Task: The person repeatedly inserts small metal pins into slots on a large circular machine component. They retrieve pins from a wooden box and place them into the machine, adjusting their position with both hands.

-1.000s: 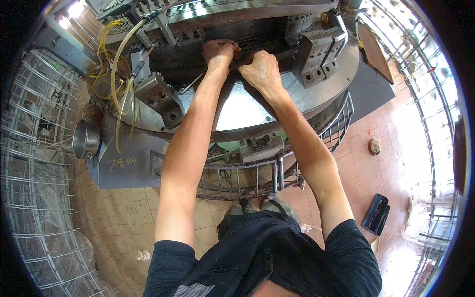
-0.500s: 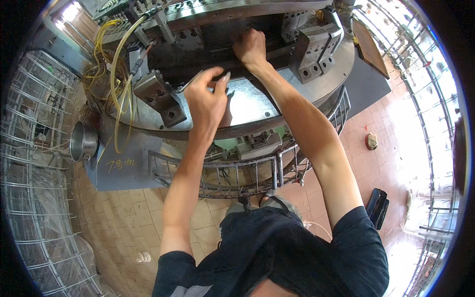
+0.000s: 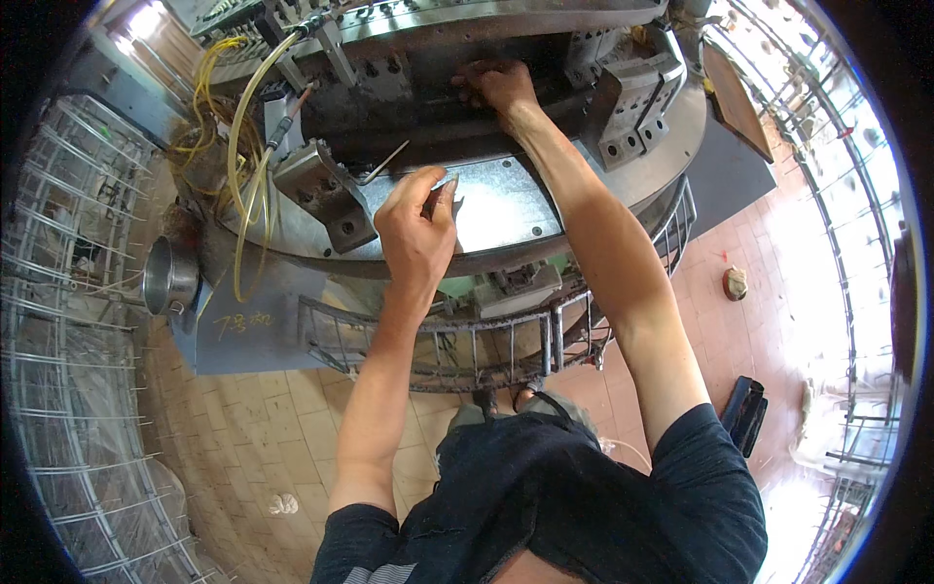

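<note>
My left hand (image 3: 416, 226) is over the bright metal plate (image 3: 496, 200) at the machine's front. Its fingers curl towards the thumb, with the tips close together; whatever lies between them is too small or shaded to make out. My right hand (image 3: 498, 86) reaches into the dark recess (image 3: 438, 58) behind the plate, with bent fingers and hidden tips. Beside my left hand, a thin bent rod like a hex key (image 3: 387, 163) sticks out from the left steel bracket (image 3: 326, 200). A matching bracket (image 3: 632, 107) with bolt holes stands right of my right forearm.
Yellowish hoses (image 3: 243, 127) hang at the machine's left. A curved metal guard rail (image 3: 467, 365) runs between my body and the machine. A metal pot (image 3: 168, 275) stands far left. On the tiled floor at right lies a black case (image 3: 743, 409). Wire racks line both sides.
My left hand has come back towards me and slightly right, uncovering the bent rod. My right hand stays in the recess, its fingers now turned more to the left. The view has shifted slightly.
</note>
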`<state>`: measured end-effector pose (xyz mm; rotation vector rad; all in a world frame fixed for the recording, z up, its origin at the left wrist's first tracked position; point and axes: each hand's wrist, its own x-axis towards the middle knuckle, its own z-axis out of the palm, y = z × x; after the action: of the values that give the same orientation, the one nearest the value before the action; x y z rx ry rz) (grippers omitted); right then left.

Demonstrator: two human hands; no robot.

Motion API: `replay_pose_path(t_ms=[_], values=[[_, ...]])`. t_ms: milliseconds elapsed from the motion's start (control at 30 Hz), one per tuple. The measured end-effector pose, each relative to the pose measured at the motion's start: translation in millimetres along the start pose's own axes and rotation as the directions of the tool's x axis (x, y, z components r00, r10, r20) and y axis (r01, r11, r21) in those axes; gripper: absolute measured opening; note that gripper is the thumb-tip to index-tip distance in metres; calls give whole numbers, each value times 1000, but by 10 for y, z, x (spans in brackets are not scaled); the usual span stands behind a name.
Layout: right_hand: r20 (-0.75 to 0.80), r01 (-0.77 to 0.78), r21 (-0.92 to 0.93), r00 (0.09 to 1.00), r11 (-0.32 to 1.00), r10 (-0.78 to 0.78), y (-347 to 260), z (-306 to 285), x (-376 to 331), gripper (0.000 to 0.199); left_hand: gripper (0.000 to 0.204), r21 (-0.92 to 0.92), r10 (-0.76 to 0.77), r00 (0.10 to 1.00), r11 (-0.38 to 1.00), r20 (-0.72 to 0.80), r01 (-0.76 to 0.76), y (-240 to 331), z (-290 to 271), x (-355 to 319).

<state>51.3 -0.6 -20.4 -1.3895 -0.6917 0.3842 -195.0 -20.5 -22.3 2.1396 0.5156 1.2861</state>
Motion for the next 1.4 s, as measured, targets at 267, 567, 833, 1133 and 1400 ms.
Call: replay_pose_path(t_ms=[267,567,833,1133,1400], values=[[17,-6,258,1000,966,2,-29,-16,29,16,14,59,24,1000,998,11,-25,-2,42,-34],[18,43,34,999,999,-43,36,-28,72,13,12,73,44,999,996,13,-45,41,41,-36],[155,707,-446,665,549,-730,-1297,-344,-643,20,8,39,30,999,999,16,-31,34,8,-24],[466,539,-841,762,41,-450,-1783,-345,313,37,11,57,1,998,998,67,-4,-7,-32,-36],[478,491,-870,827,-34,-297,-1825,-280,288,42,12,76,68,997,995,40,-71,-22,-13,-45]])
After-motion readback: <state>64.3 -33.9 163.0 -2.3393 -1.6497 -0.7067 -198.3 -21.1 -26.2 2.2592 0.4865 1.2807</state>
